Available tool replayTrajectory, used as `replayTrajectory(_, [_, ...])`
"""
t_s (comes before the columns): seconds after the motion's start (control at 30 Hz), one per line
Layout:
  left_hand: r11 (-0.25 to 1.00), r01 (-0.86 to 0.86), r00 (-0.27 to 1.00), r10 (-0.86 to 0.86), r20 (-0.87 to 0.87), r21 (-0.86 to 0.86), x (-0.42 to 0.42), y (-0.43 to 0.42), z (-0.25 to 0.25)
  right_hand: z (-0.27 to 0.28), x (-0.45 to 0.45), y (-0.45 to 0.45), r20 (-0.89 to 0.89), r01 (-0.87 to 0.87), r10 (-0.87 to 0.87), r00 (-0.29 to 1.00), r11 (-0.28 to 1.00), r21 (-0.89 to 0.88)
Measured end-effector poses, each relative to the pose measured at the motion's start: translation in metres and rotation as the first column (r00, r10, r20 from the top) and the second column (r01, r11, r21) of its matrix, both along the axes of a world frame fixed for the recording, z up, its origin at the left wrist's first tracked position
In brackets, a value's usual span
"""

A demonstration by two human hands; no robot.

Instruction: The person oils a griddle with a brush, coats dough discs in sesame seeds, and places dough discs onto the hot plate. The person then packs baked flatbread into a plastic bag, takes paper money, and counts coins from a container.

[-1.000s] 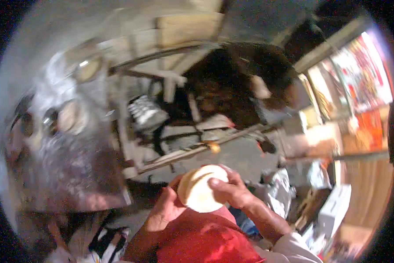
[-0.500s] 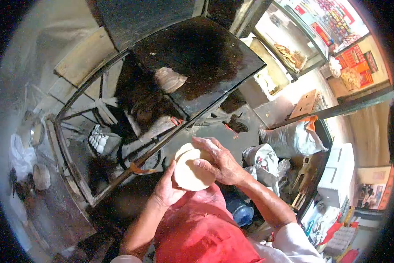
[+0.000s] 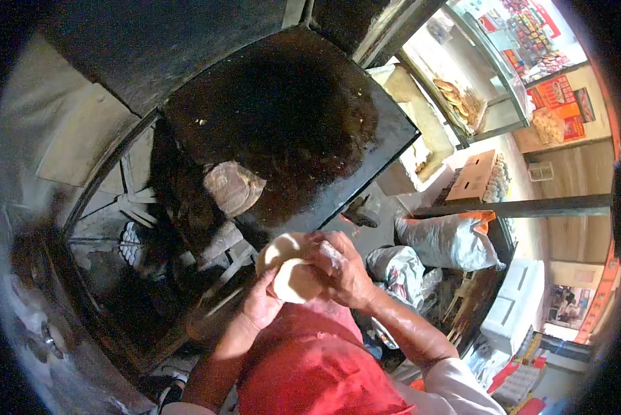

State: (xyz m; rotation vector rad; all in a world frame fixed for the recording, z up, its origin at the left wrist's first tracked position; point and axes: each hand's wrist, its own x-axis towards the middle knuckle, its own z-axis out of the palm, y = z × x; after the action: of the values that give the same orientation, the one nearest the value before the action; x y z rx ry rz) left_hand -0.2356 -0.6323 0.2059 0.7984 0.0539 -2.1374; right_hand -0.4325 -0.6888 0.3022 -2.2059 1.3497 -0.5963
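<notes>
Two pale, flat dough rounds are held between my hands in front of the red apron (image 3: 310,356). The nearer dough round (image 3: 296,285) overlaps the farther dough round (image 3: 277,252). My left hand (image 3: 262,302) grips their left edge, with thumb and fingers closed on the dough. My right hand (image 3: 345,272) is closed at the right side, its curled fingers touching both rounds and dusted with white powder. Beyond the hands lies a wide dark flat metal plate (image 3: 276,131). A brownish flat piece (image 3: 234,188), unclear in kind, sits at its near left edge.
On the right stand a stuffed white sack (image 3: 448,240), a plastic bag (image 3: 397,271) and a white foam box (image 3: 512,304). Farther back are a cardboard box (image 3: 473,176), egg trays (image 3: 498,178) and a glass case (image 3: 493,97) with flatbreads (image 3: 455,97). A metal frame lies left.
My view has moved closer to the dark plate. The two dough rounds have slid farther apart in my hands, and the right thumb has left the face of the nearer one.
</notes>
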Motion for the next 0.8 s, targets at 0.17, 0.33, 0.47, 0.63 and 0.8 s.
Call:
replayTrajectory(0.17, [0.997,-0.039,0.986,0.05,0.158,-0.068,0.021,-0.051,0.001,-0.008,-0.023,-0.057,0.491,0.023,-0.421,0.763,0.776,0.63])
replayTrajectory(0.33, [0.984,-0.095,0.958,0.131,0.254,-0.149,0.02,-0.079,0.005,-0.075,-0.076,-0.154,0.109,0.354,-0.397,0.911,0.891,0.286])
replayTrajectory(0.47, [0.991,-0.124,0.973,0.114,0.202,0.041,-0.013,-0.093,0.015,-0.043,-0.061,-0.165,0.226,-0.039,-0.119,0.967,0.807,0.589])
replayTrajectory(0.63, [0.941,-0.274,0.961,0.258,0.103,0.198,-0.063,-0.081,0.008,-0.036,-0.062,-0.17,0.389,-0.378,0.151,0.909,0.692,0.615])
replayTrajectory(0.8, [0.907,-0.339,0.938,0.345,0.018,0.251,-0.09,-0.059,-0.018,-0.043,-0.064,-0.177,0.222,-0.376,0.306,0.926,0.674,0.636])
